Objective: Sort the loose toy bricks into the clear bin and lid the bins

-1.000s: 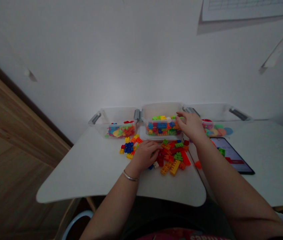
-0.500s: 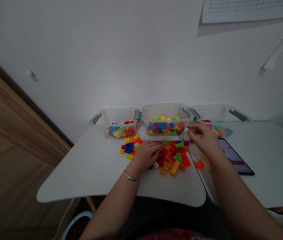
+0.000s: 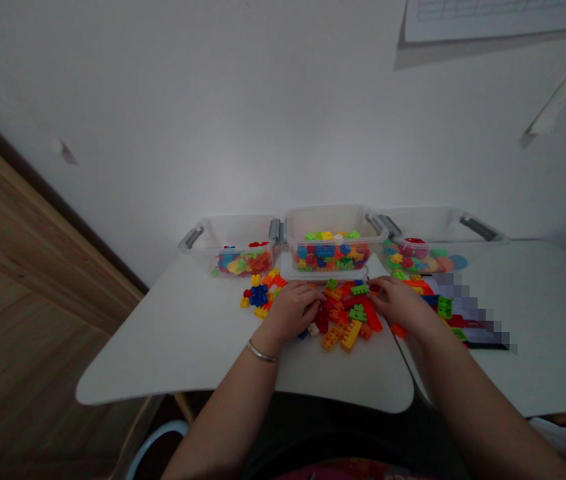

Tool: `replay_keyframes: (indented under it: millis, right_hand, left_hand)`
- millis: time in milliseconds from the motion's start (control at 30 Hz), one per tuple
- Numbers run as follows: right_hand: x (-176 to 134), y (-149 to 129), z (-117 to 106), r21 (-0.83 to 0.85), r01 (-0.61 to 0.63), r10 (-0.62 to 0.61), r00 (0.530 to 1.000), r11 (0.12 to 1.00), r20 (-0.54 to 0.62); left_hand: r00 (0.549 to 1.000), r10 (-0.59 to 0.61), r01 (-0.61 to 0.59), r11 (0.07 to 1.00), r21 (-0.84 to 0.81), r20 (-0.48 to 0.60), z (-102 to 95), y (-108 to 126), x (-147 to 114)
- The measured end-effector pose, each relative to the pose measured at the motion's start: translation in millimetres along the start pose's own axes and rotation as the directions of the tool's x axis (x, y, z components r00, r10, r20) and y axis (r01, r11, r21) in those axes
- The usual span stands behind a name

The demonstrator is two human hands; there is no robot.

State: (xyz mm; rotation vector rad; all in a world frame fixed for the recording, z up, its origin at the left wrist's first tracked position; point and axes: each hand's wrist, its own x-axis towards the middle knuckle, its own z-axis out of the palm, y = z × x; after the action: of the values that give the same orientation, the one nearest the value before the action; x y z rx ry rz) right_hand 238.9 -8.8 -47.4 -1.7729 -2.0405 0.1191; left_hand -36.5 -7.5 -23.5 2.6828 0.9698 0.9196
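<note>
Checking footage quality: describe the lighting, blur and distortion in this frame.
Head view: dim and soft overall; white wall brightest mid-frame, darkening toward corners; wide-angle bending at the edges; pixelated patch over the dark flat tablet; small coloured plastic building bricks lack crisp edges.

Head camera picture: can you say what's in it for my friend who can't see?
Two bare hands, left hand and right hand, rest on a pile of toy bricks on a white table. Behind stand three clear boxes holding more colourful pieces.
</note>
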Motion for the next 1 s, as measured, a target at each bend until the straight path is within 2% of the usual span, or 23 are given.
replay_keyframes:
  millis: [433, 800, 1000]
  right_hand:
    - [4, 16, 10, 0.04, 0.013, -0.013, 1.0, 0.999, -0.001]
    - [4, 11, 8, 0.09, 0.096, -0.095, 0.995, 0.991, -0.013]
    - [6, 7, 11, 0.117, 0.086, -0.086, 0.996, 0.989, -0.005]
  left_hand:
    - [1.0, 0.003, -0.003, 1.0, 0.0, 0.007, -0.6, 1, 0]
    - [1.0, 0.005, -0.005, 1.0, 0.005, 0.014, 0.5, -1, 0]
    - [1.0, 0.001, -0.001, 1.0, 0.005, 0.027, 0.3, -1, 0]
